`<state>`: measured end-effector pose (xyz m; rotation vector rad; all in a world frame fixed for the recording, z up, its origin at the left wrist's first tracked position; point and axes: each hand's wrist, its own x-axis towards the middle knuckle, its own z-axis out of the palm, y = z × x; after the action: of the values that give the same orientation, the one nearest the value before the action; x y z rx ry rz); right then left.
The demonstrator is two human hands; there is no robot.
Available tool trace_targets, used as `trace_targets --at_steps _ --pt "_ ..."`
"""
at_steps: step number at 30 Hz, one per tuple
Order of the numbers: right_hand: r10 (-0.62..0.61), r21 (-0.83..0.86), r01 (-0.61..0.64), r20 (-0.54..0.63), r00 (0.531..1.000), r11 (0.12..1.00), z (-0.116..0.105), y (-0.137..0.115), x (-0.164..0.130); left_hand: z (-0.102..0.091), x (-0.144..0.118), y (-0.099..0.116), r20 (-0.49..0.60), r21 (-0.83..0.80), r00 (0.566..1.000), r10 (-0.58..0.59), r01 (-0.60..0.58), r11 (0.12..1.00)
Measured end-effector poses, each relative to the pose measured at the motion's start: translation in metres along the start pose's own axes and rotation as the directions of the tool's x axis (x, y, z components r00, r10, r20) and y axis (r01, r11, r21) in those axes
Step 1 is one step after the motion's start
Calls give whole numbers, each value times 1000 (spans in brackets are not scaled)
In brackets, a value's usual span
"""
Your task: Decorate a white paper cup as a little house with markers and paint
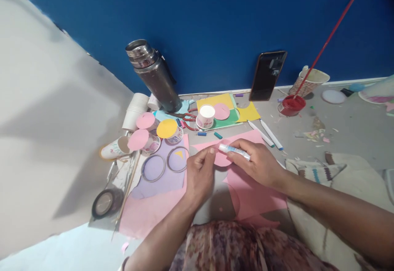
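Right in the middle of the frame, both hands meet over a small pink paper circle [221,159]. The right hand [261,164] has its fingers curled snug around a white glue stick [235,151], tip pointing left and touching the circle's top edge. The left hand [199,172] pinches the circle's left side between thumb and fingertips, otherwise loosely curled, steadying it just above the pink paper sheet [255,195] spread on the floor.

So my read: this is the gluing step, with glue going onto the cut-out disc. Next move probably needs the left hand to keep the disc flat and turn it so the stick covers the whole face without smearing onto fingers.

Around it, left of centre, a purple sheet [160,178] has two ring-shaped hoops [153,168] lying on it, and above those are paper cups [147,141] capped with pink and yellow discs. Upper middle there's a steel flask [152,74] against the blue wall, red scissors [189,119], another cup [205,116] on yellow and green paper. A phone [267,75] leans on the wall at upper right, near a red paint pot [292,104] with a long brush in it.
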<state>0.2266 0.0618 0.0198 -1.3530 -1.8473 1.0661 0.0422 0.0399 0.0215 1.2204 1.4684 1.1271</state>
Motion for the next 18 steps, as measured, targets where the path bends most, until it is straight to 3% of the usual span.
trace_targets --at_steps 6,12,18 --pt "-14 56 18 -74 997 998 -3 -3 0 -4 6 -9 25 -7 995 -96 96 995" --pt "33 135 -10 -171 985 991 -11 -2 5 0 12 -11 83 -298 966 -243 257 919" --pt "152 330 -128 -48 987 935 -9 0 4 4 12 -9 123 -473 948 -295 317 822"
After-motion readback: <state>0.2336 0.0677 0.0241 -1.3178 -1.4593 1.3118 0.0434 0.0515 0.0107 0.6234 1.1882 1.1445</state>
